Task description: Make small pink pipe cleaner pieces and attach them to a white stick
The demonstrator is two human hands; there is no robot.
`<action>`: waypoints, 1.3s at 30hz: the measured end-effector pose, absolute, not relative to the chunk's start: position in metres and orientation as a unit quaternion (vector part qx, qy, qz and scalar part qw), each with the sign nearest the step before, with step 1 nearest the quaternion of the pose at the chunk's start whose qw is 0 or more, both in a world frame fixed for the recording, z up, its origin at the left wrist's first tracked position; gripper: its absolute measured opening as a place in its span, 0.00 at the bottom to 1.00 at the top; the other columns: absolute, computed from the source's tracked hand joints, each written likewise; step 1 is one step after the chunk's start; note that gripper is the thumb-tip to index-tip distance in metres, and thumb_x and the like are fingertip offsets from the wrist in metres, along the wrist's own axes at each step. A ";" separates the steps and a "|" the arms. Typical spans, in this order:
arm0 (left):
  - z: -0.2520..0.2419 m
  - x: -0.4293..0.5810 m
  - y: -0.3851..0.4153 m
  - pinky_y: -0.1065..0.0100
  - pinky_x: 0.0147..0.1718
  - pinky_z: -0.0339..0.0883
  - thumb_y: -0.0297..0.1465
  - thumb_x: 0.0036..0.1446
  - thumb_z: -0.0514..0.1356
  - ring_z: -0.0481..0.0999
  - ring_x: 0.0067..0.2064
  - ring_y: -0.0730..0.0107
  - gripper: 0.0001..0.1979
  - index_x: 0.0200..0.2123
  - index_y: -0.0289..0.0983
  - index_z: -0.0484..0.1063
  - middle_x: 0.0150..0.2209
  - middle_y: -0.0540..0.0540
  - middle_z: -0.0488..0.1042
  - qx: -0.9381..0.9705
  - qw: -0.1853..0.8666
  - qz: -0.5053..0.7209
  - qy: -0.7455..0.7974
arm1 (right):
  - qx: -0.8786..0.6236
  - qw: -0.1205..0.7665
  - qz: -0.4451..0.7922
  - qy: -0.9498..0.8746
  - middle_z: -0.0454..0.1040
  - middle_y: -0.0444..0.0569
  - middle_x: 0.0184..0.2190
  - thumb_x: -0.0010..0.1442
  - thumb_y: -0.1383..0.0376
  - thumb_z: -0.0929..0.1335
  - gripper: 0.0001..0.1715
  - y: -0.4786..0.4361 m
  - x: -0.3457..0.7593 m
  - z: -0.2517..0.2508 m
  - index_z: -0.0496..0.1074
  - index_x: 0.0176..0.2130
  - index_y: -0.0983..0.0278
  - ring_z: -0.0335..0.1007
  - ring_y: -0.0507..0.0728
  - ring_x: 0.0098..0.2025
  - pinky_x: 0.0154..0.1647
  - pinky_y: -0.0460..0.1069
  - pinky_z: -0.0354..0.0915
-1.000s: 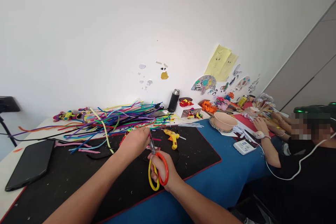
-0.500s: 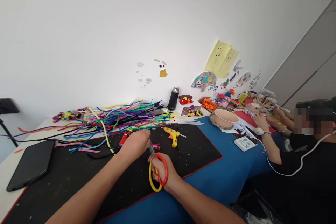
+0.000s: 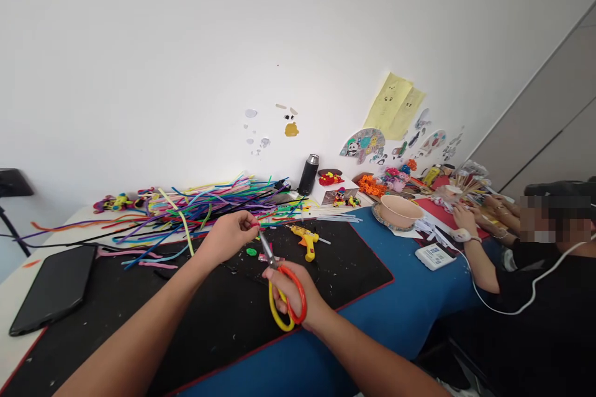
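My right hand (image 3: 298, 294) is closed round the scissors (image 3: 294, 307), which have one red-orange and one yellow handle loop. Their metal blades point up and away, with the tip at my left fingertips. My left hand (image 3: 230, 237) is closed in a pinch above the black mat (image 3: 223, 329). A tiny reddish bit shows at its fingertips, too small to name. Below the blades lies a small green piece (image 3: 251, 252). Partly behind the scissors is a small pink-red item (image 3: 278, 258). A yellow glue gun (image 3: 306, 242) rests just beyond my right hand.
Many coloured pipe cleaners (image 3: 218, 205) are heaped along the wall. A dark tablet-like device (image 3: 53, 288) lies at left. Behind stand a black flask (image 3: 308, 175) and a white box (image 3: 331, 189). To the right are a bowl (image 3: 401, 211), a white device (image 3: 434, 255) and a co-worker (image 3: 549, 298).
My left hand has moved up and left, its fingers loosening into a pinch. The scissors have shifted slightly right. The green piece now shows; the red figure by my left hand is out of sight.
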State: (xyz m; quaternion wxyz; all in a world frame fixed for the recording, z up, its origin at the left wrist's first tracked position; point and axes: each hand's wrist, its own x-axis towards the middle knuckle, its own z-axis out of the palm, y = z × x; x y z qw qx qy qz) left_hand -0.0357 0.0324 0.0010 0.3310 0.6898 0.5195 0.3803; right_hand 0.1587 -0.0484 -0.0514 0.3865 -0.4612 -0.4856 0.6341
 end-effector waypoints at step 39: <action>-0.016 -0.020 0.037 0.73 0.24 0.63 0.36 0.42 0.73 0.69 0.23 0.76 0.15 0.29 0.34 0.75 0.22 0.51 0.73 0.470 0.620 0.418 0.469 | -0.374 0.391 0.562 -0.625 0.67 0.38 0.18 0.61 0.47 0.71 0.22 0.051 0.172 -0.053 0.76 0.39 0.63 0.57 0.48 0.15 0.17 0.45 0.54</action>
